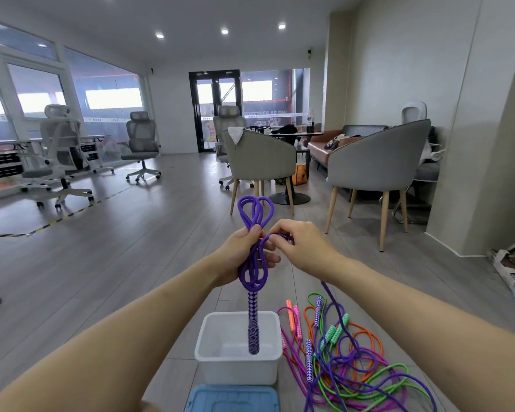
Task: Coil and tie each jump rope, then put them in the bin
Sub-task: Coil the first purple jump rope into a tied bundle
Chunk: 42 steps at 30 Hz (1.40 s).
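Note:
My left hand (pixel 241 253) grips a coiled purple jump rope (pixel 254 264) around its middle, held up in front of me. Loops stick out above my fist, and one patterned purple handle (pixel 253 325) hangs down over the white bin (pixel 238 368) on the floor. My right hand (pixel 302 246) pinches a strand of the same rope just right of the coil. The loose tail runs down from that hand to the pile of ropes. Nothing lies in the bin.
A tangle of orange, green, pink and purple jump ropes (pixel 351 361) lies on the floor right of the bin. A blue lid (pixel 232 398) lies in front of the bin. Grey armchairs (pixel 260 162) and office chairs stand farther back.

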{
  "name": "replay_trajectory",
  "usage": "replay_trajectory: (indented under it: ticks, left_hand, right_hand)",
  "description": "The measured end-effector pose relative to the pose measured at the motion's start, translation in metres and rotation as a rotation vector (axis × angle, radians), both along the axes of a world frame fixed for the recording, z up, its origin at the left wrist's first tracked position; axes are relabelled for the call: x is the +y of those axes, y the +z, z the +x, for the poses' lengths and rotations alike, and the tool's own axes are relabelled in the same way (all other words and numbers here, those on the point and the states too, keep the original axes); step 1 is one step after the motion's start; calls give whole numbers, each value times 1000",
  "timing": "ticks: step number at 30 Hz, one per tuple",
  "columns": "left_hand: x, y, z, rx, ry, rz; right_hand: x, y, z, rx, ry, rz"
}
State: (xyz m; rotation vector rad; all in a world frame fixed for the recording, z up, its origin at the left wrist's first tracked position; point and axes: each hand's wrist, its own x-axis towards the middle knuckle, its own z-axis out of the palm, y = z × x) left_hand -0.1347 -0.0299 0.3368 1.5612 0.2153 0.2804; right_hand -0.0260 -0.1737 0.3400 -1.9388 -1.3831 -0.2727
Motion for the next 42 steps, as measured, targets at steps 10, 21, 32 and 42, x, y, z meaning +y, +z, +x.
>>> replay_trajectory:
  ticks: [10, 21, 32, 42]
  left_hand:
    - [-2, 7, 0, 114, -114, 95]
    - [22, 23, -3, -231, 146, -387]
    - [-2, 6, 11, -167, 130, -168]
    - [-13, -4, 21, -156, 110, -50]
  right_hand:
    - [-8, 6, 16, -345, -220, 32]
    - [-28, -19, 51, 231, -363, -81]
    - [2, -7, 14, 775, -189, 424]
    - [14, 7, -15, 824, 9, 391]
